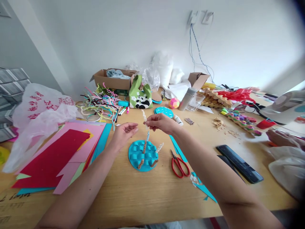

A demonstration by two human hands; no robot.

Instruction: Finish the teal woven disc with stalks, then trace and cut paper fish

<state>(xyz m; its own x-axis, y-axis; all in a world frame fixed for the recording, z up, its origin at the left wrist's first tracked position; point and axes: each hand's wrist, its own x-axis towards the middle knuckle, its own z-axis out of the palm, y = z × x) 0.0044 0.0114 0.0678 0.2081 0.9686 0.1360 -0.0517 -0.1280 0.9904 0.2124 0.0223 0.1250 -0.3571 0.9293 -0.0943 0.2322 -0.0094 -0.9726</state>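
Note:
My right hand (pixel 160 123) pinches a white twisted pipe cleaner (pixel 143 115) upright between thumb and fingertips. To its left, my left hand (pixel 126 133) is open, its fingers loosely curved and apart from the pipe cleaner. Below both hands a round blue paper piece with woven strips (pixel 136 156) lies on the table. Several twisted pipe cleaners stand up from it: a brown one with a pale blue tip (pixel 144 147) near the middle, a white one (pixel 159 147) at the right, and short brown ones (pixel 140 163) toward the front.
Red-handled scissors (pixel 180 167) and blue paper scraps (pixel 203 190) lie to the right, near a black phone (pixel 240 163). Coloured paper sheets (pixel 54 156) are stacked at left. Behind stand a green panda bag (pixel 140 95), a pipe cleaner heap (pixel 100 101) and a grey bottle (pixel 188 98). Another person's hand (pixel 277 138) is at right.

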